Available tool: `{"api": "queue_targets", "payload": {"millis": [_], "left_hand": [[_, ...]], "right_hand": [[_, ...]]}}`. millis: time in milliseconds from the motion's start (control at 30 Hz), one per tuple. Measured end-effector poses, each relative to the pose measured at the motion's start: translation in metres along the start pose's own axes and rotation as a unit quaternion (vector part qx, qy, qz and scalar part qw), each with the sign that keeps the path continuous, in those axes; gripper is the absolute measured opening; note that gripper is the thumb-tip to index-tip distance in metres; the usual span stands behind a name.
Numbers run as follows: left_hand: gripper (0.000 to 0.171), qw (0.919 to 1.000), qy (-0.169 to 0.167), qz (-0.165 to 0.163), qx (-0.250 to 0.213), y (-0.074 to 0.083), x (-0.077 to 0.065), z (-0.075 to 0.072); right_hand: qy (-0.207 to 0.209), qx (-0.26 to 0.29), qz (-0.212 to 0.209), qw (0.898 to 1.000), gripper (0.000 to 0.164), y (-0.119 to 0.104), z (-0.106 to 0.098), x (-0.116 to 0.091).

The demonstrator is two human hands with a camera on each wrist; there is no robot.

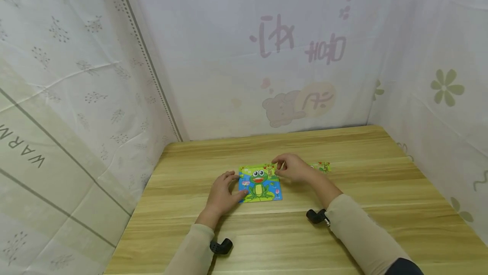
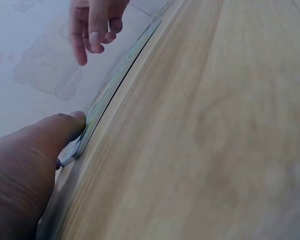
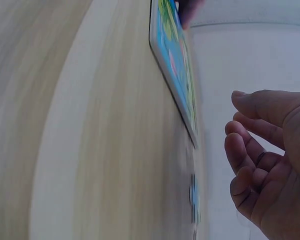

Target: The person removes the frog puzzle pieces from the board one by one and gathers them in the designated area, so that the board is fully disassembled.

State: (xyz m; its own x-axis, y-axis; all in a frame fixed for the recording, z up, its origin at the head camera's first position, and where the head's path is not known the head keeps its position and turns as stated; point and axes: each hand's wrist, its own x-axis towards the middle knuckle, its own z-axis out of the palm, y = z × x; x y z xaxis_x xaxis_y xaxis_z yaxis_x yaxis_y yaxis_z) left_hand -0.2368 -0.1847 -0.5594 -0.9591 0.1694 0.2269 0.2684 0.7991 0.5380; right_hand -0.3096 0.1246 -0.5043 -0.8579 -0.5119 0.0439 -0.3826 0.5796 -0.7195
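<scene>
A thin, roughly square picture board with rounded corners, pale edges and a green cartoon frog on blue and yellow-green [image 1: 259, 189] lies flat on a light-brown wood-grain table [image 1: 267, 237], and it serves as the landmark here. The person's left hand [image 1: 222, 194] is at the left side of the frog board, relaxed and spread, its thumb touching the board near the lower left corner and its fingers reaching along the left edge. The person's right hand [image 1: 292, 168] hovers at the board's upper right corner, with its fingers loosely bent; the right wrist view shows a gap between thumb and index finger and nothing held there. Whether a fingertip touches that corner, the head view does not tell clearly. To the right of the board, beyond the right hand and partly hidden by it, lies a brightly coloured flat item with a small tree printed on it [image 1: 325, 167]. Nearer the wearer than the board, both arms come in with beige long sleeves [image 1: 366, 232], and a small black device sits at the left wrist [image 1: 221, 247] and another small black device at the right [image 1: 317, 216]. Behind the board, past the table's far edge, hangs a pale printed cloth [image 1: 213, 76] bearing a faint pink bear [image 1: 280, 107].
</scene>
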Motion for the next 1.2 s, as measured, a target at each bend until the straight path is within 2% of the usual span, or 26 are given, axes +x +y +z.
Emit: {"api": "queue_targets", "payload": {"millis": [200, 333, 633, 933, 1200], "left_hand": [[0.063, 1.0000, 0.001, -0.002, 0.002, 0.002, 0.000, 0.000], [0.063, 1.0000, 0.006, 0.001, 0.007, 0.001, 0.001, 0.001], [0.064, 0.9999, 0.005, 0.003, 0.013, -0.002, 0.001, 0.003], [0.064, 0.9999, 0.004, 0.003, 0.013, -0.004, 0.002, 0.003], [0.063, 0.9996, 0.011, 0.016, 0.021, -0.007, 0.003, 0.006]], "right_hand": [[-0.016, -0.019, -0.009, 1.000, 0.036, -0.014, 0.012, 0.010], [-0.016, -0.027, 0.005, 0.999, 0.034, -0.019, 0.018, 0.014], [-0.023, -0.024, 0.027, 0.999, 0.031, -0.018, 0.027, 0.016], [-0.053, -0.023, -0.002, 0.998, 0.027, -0.022, 0.039, 0.023], [-0.079, -0.027, -0.001, 0.997, 0.040, -0.026, 0.049, 0.025]]}}
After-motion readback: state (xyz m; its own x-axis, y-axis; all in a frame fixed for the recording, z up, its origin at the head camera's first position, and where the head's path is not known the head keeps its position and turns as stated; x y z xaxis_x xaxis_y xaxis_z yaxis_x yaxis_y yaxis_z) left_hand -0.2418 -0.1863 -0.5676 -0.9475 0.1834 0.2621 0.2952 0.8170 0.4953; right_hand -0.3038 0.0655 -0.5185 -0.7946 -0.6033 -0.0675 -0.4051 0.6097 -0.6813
